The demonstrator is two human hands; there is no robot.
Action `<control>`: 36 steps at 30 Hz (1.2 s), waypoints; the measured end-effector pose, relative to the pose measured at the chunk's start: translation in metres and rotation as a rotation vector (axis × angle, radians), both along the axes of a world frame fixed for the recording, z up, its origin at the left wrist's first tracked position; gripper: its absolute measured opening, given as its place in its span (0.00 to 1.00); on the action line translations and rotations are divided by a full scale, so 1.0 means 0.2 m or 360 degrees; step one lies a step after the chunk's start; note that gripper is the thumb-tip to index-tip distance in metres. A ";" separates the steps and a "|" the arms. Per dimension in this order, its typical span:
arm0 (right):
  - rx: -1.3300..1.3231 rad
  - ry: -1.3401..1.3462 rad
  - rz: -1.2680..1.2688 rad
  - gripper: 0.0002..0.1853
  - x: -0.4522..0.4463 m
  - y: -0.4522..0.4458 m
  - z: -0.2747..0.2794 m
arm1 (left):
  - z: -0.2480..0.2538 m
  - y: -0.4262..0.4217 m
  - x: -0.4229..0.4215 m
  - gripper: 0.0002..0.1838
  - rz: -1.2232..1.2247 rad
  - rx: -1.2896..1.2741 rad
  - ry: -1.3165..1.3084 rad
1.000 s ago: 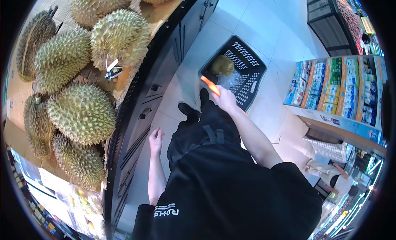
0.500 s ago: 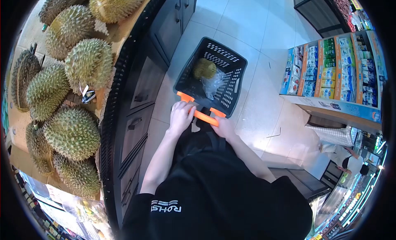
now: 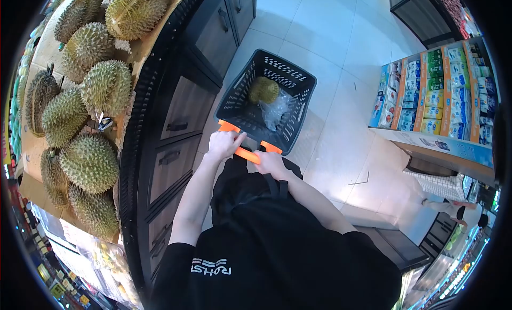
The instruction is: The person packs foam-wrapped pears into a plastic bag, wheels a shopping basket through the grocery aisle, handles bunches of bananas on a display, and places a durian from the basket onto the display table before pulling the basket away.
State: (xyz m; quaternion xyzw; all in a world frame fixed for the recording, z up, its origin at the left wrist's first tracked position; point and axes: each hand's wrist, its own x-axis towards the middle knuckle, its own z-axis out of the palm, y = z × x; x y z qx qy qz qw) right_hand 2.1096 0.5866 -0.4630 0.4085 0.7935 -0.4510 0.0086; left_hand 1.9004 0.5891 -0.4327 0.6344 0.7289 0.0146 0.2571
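Note:
A dark shopping basket (image 3: 303,110) with perforated sides is in front of me, low over the tiled floor. Its orange handle (image 3: 248,154) is on the side nearest my body. My left hand (image 3: 224,144) is closed around the handle's left part. Further right, my right hand (image 3: 271,163) grips the same bar near its right end. Inside the basket lies a durian (image 3: 263,90), with a crumpled clear plastic bag (image 3: 276,111) beside it. Whether the basket rests on the floor or on wheels, I cannot tell.
Several durians (image 3: 89,163) sit on a wooden display counter (image 3: 140,49) at the left, above dark drawers (image 3: 175,121). A shelf of packaged goods (image 3: 434,91) stands at the right. Another person (image 3: 458,210) is at the far lower right.
The basket's handle and both hands have shifted slightly left in view. The counter and the goods shelf also sit a little differently as the view turned. Both hands keep their hold.

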 end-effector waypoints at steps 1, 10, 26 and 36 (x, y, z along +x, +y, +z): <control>0.0034 0.0017 0.0021 0.11 0.01 0.01 0.00 | -0.01 0.01 0.01 0.27 0.0062 -0.0049 0.0015; 0.0091 -0.0094 0.0009 0.10 0.06 0.18 -0.01 | -0.07 0.09 0.09 0.25 0.0042 0.0366 0.0040; 0.0122 -0.0235 0.0053 0.14 0.07 0.72 -0.07 | -0.12 0.57 0.08 0.21 -0.0110 0.0600 -0.0103; 0.0167 -0.0446 -0.0254 0.19 -0.15 0.99 0.08 | -0.11 0.90 0.01 0.27 -0.0244 0.0496 -0.0216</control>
